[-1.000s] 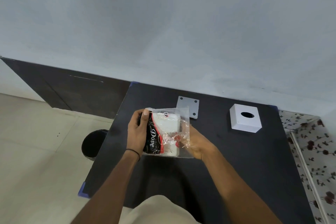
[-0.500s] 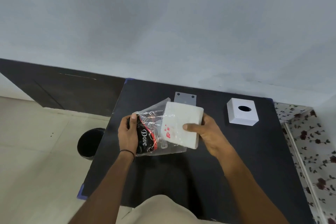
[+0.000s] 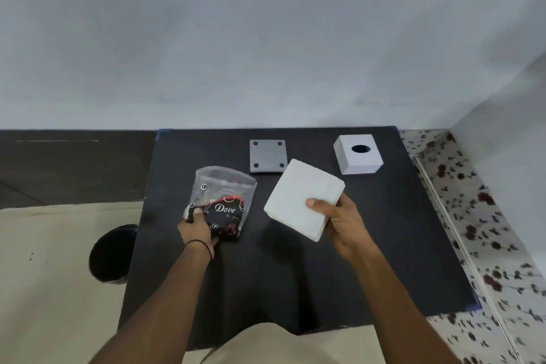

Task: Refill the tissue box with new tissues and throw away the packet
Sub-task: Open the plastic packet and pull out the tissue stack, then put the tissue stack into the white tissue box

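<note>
My right hand (image 3: 344, 223) grips a white stack of tissues (image 3: 301, 196) by its near corner, held above the black table (image 3: 295, 275). My left hand (image 3: 198, 229) pinches the lower left of the clear plastic packet (image 3: 221, 201), printed black and red with "Dove", which now looks flat and empty. The white tissue box cover (image 3: 358, 157) with a round hole on top stands at the back right. Its grey square base plate (image 3: 268, 156) lies flat at the back middle, separate from the cover.
A black round bin (image 3: 112, 254) stands on the beige floor to the left of the table. A wall rises right behind the table. A floral-patterned surface (image 3: 487, 245) borders the table on the right.
The tissue stack has come fully out of the packet and moved right in my right hand. My left hand keeps the emptied packet, now lower and closer to the table.
</note>
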